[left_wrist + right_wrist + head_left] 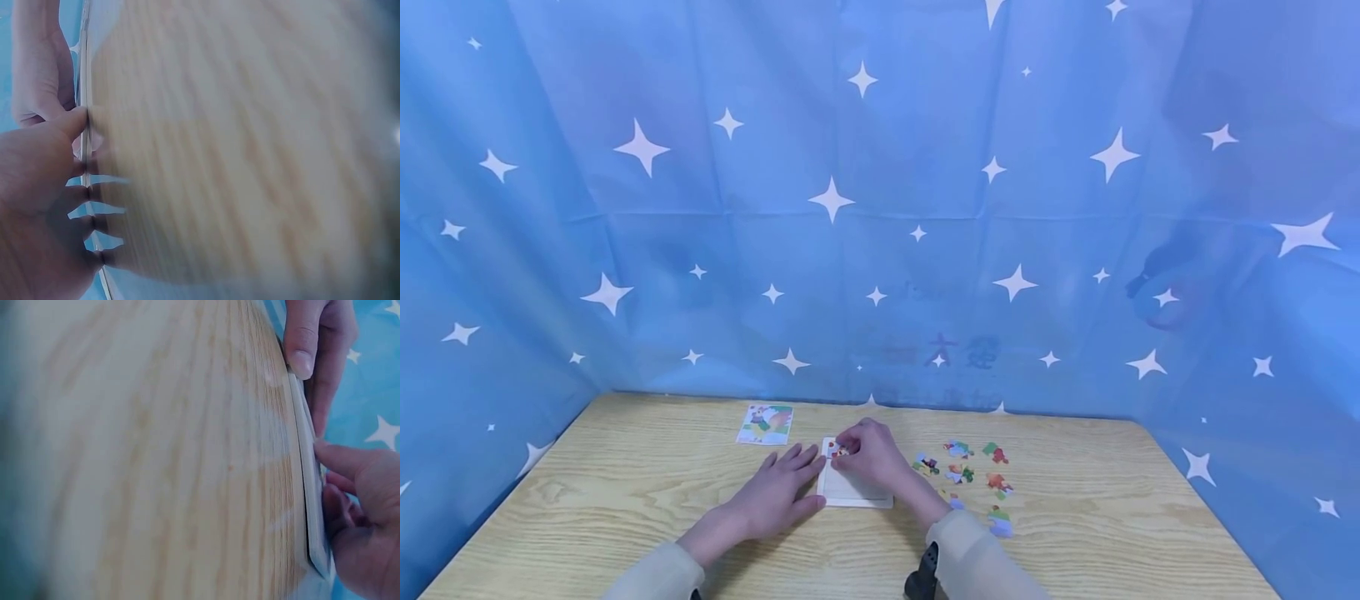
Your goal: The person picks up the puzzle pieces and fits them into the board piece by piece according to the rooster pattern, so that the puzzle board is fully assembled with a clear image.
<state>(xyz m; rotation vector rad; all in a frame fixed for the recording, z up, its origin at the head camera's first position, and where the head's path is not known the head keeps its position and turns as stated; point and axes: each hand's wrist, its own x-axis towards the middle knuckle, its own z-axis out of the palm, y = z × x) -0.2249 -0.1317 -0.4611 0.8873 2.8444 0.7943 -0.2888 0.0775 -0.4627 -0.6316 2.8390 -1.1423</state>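
Note:
A white puzzle tray (859,502) lies on the table in front of the person. My left hand (778,493) rests beside it with fingers extended, the fingertips and thumb at the tray's left edge. Over the tray's upper left corner, my right hand (872,454) has its fingers curled and pinches a colourful jigsaw piece (835,450), partly hidden under the fingertips. In the right wrist view, the tray's edge (306,469) runs beside the right hand (369,512), and the left thumb (302,362) touches its far end.
Several loose jigsaw pieces (958,474) lie right of the tray, some partly behind the right forearm. A picture card (765,424) lies at the back left of the wooden table (1097,517). A blue star-patterned curtain (925,275) hangs behind and at both sides.

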